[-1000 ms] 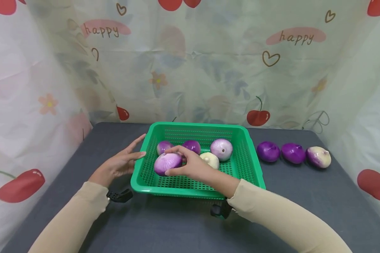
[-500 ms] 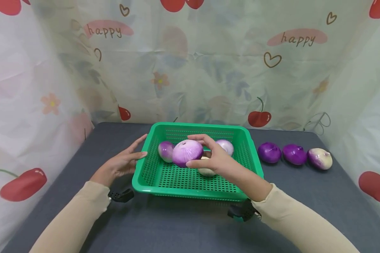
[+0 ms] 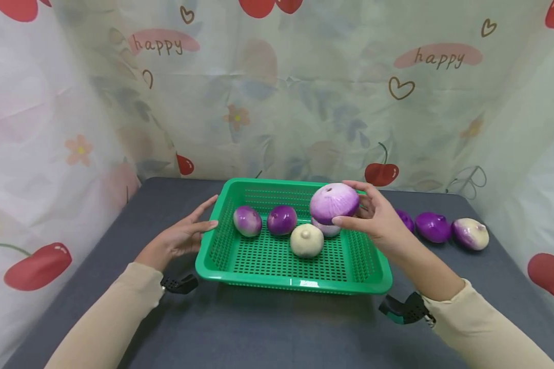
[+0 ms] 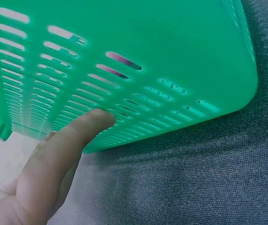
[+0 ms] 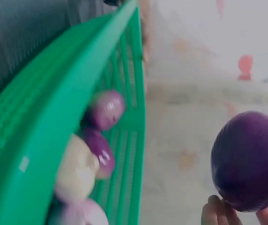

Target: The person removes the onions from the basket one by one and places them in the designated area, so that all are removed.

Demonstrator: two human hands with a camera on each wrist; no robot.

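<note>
A large light-purple onion [image 3: 333, 202] is held by my right hand [image 3: 382, 221], fingers and thumb around its right side, above the right part of the green basket [image 3: 258, 283]. In the right wrist view the same onion [image 5: 248, 161] is lifted clear of the rim. My left hand [image 3: 177, 237] rests against the basket's left side, fingers fairly straight; the left wrist view has a fingertip touching the slotted wall [image 4: 171, 51]. Inside the basket lie a purple-and-white onion [image 3: 247, 221], a dark purple onion [image 3: 281, 220], a cream onion [image 3: 307, 241] and a pale onion [image 3: 327, 228], partly hidden.
Right of the basket, a row of onions lies on the dark grey table [image 3: 277, 328]: a purple one [image 3: 405, 219] partly behind my right hand, another purple one [image 3: 433, 227], and a white-and-purple one [image 3: 470, 234]. A printed curtain [image 3: 286, 102] surrounds the table's back and sides.
My right hand has lifted the large light-purple onion from the basket's left part and carried it rightward and up. My left hand keeps its place at the basket's side.
</note>
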